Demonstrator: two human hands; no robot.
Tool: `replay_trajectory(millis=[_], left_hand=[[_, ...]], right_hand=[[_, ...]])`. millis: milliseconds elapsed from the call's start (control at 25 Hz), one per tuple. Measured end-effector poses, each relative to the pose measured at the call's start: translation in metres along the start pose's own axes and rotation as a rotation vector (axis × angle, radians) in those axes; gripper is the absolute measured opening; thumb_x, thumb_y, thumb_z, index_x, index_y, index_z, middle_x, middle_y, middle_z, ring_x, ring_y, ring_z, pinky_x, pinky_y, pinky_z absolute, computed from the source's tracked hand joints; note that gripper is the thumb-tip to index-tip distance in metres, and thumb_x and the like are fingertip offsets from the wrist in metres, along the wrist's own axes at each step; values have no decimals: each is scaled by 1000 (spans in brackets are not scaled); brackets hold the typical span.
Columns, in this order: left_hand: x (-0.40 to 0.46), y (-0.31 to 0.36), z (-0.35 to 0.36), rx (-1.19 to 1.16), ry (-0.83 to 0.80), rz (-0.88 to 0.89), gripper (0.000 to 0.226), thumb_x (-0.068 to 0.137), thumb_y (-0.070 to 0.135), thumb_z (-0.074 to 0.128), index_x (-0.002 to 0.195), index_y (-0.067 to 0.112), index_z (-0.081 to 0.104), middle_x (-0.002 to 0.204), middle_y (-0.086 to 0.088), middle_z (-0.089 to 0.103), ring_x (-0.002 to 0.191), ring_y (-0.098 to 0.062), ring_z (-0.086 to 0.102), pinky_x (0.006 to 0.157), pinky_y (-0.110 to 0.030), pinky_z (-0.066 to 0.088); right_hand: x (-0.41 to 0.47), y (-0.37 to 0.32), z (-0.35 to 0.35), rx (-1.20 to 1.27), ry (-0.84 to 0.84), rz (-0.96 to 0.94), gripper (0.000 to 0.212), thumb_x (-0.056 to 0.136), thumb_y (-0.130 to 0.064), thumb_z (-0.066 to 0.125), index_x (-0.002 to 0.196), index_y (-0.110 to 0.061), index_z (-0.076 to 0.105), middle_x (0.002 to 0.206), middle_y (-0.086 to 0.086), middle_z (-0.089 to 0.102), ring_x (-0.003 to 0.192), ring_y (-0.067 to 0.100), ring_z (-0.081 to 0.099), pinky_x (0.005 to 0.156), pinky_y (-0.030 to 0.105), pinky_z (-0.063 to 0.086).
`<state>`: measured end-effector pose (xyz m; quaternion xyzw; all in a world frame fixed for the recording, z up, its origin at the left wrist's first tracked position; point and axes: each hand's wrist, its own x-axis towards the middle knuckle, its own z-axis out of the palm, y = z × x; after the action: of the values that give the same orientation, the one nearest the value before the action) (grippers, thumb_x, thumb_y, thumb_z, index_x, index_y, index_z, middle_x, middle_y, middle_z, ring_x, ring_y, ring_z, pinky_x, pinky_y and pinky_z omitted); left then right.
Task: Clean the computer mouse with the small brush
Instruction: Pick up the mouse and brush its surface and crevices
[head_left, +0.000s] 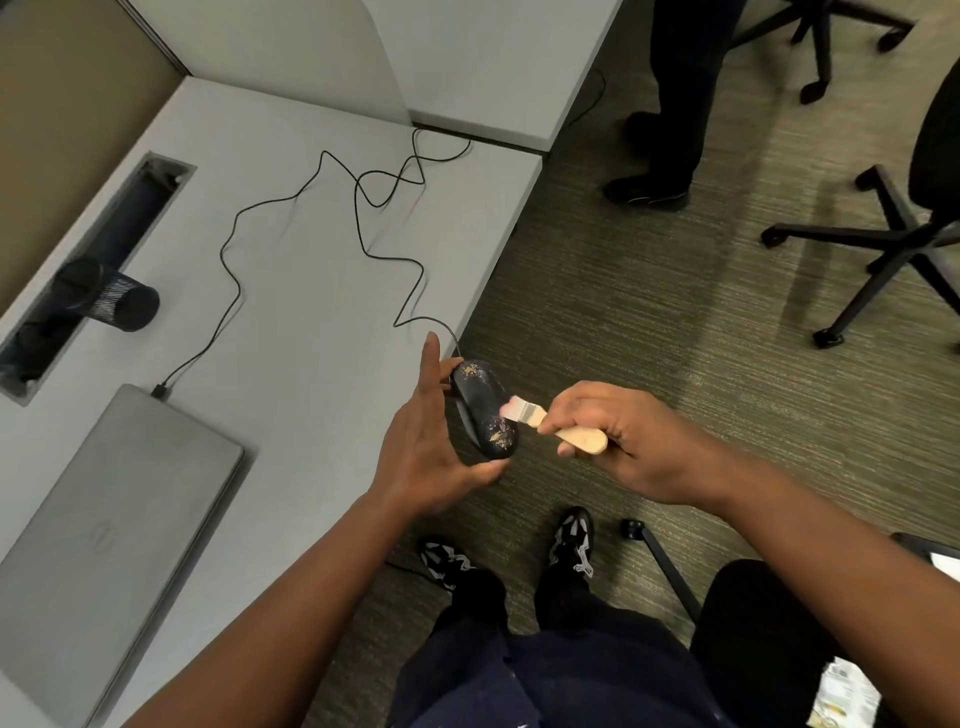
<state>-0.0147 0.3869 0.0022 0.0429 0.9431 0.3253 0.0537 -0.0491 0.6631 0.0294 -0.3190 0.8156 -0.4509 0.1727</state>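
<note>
My left hand (426, 447) holds a black oval computer mouse (483, 410), speckled with tan crumbs, past the grey desk's (291, 291) edge, thumb under its near end and fingers behind it. My right hand (618, 441) grips a small wooden-handled brush (550, 427), its pale bristles touching the mouse. A black mesh cup (106, 301) lies tipped on the desk; I cannot see what is inside.
</note>
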Motion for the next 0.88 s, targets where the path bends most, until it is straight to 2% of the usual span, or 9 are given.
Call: replay_trajectory(millis=[200, 320, 440, 520, 560, 600, 680, 760, 880], left_hand=[[4, 1, 1, -9, 24, 26, 166, 63, 46, 103, 160, 53, -32, 163, 1, 46, 133, -23, 63, 101, -51, 61], [6, 1, 1, -3, 25, 23, 167, 63, 49, 103, 159, 52, -33, 163, 1, 46, 133, -23, 63, 102, -53, 60], [8, -1, 2, -9, 22, 18, 166, 62, 50, 102, 159, 54, -33, 162, 1, 47, 133, -24, 63, 102, -50, 60], [10, -1, 4, -4, 13, 9, 167, 61, 47, 104, 157, 56, -33, 162, 2, 48, 133, -24, 64, 102, -46, 60], [11, -2, 5, 2, 6, 4, 168, 61, 45, 105, 156, 58, -34, 162, 2, 48, 133, -24, 64, 102, -44, 59], [11, -3, 6, 7, 0, 2, 169, 61, 44, 105, 155, 60, -34, 162, 3, 49, 132, -23, 64, 102, -42, 59], [11, -5, 8, 12, -14, -6, 169, 62, 42, 106, 154, 61, -35, 163, 2, 48, 135, -24, 63, 105, -43, 58], [10, -6, 9, 10, -27, -25, 169, 63, 42, 105, 153, 63, -36, 167, 0, 45, 140, -26, 60, 109, -48, 57], [9, -10, 9, -8, -16, -47, 166, 62, 44, 105, 156, 61, -31, 167, 0, 45, 141, -27, 59, 110, -47, 56]], right_hand=[[-6, 14, 1, -70, -34, 59, 26, 98, -16, 69, 121, -27, 72, 122, -19, 60, 116, -5, 56, 94, 8, 42], [-9, 18, 1, -82, -11, 140, 19, 98, -26, 71, 117, -27, 72, 118, -17, 61, 108, -1, 59, 91, 20, 49], [-9, 7, 6, 120, 241, 138, 8, 96, -31, 73, 104, -27, 74, 102, -13, 69, 93, 10, 67, 77, 21, 52], [-4, -3, 12, 372, 370, 202, 11, 97, -30, 69, 106, -29, 73, 96, -2, 74, 82, 18, 70, 67, 31, 55], [0, -8, 16, 519, 407, 255, 12, 98, -27, 67, 108, -29, 72, 96, 4, 76, 83, 27, 72, 68, 37, 57], [5, -12, 19, 661, 428, 304, 13, 99, -21, 67, 109, -27, 72, 97, 9, 78, 85, 30, 74, 70, 37, 60], [12, -16, 26, 871, 432, 384, 13, 101, -9, 64, 107, -18, 71, 97, 13, 79, 84, 24, 76, 71, 29, 62], [16, -17, 30, 948, 391, 454, 12, 101, -5, 63, 107, -12, 71, 95, 15, 79, 81, 21, 74, 67, 25, 59], [17, -13, 34, 949, 341, 534, 13, 102, -3, 61, 109, -8, 70, 95, 17, 79, 78, 20, 72, 65, 25, 57]])
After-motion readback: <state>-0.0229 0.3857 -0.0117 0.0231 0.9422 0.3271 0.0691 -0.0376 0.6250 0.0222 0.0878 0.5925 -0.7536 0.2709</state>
